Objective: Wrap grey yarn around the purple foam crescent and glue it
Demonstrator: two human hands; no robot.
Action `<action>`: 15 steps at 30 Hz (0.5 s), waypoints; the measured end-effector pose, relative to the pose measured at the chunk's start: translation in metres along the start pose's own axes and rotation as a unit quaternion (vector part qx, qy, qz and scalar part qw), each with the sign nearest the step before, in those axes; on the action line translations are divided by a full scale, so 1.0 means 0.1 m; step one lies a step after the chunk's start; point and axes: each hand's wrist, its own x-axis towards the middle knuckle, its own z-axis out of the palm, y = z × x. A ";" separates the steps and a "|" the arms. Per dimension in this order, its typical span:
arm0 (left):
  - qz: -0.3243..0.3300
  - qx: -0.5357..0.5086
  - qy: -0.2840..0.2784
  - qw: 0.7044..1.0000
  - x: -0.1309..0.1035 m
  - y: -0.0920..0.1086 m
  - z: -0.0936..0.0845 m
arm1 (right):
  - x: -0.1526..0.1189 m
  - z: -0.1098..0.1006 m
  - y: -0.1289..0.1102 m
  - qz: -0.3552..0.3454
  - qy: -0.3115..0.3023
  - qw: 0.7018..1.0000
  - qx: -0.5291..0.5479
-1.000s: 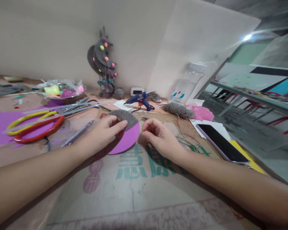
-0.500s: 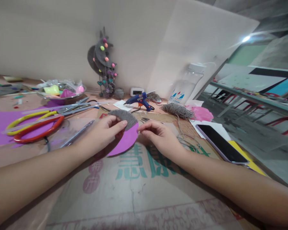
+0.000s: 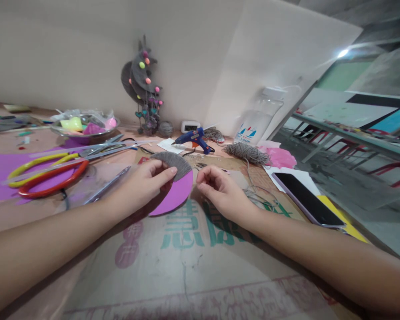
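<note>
A purple crescent, its upper part wrapped in grey yarn, is pinched between the thumb and fingers of my left hand. To its right, my right hand hovers a little apart from the purple edge. Its fingers are curled with thumb and fingertips close together; whatever they might hold is too small to make out. Behind the hands stands a blue glue gun. Grey yarn lies in a bundle at the right, with a loose strand trailing down near my right hand.
Scissors with red and yellow handles, a pen and a metal bowl are on the left. At the right are a phone and a clear bottle. A decorated grey moon stands by the wall.
My right hand has moved slightly right, away from the crescent's edge. My left hand keeps its grip in nearly the same place.
</note>
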 end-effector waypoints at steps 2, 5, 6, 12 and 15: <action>-0.001 -0.003 -0.002 1.000 0.00 0.00 0.00 | 0.01 0.00 -0.01 0.011 0.015 1.000 0.005; -0.009 -0.018 -0.015 1.000 0.00 0.01 -0.01 | 0.01 -0.01 -0.03 0.049 0.014 0.999 -0.003; -0.015 -0.024 -0.022 0.999 0.00 0.01 -0.01 | 0.02 -0.01 -0.03 0.057 0.008 0.998 -0.014; -0.024 -0.038 -0.050 0.998 -0.03 0.06 -0.01 | 0.01 -0.02 -0.03 0.010 -0.050 0.998 -0.026; -0.025 -0.033 -0.074 0.996 -0.04 0.08 0.00 | 0.02 -0.01 -0.02 0.038 -0.060 0.997 0.032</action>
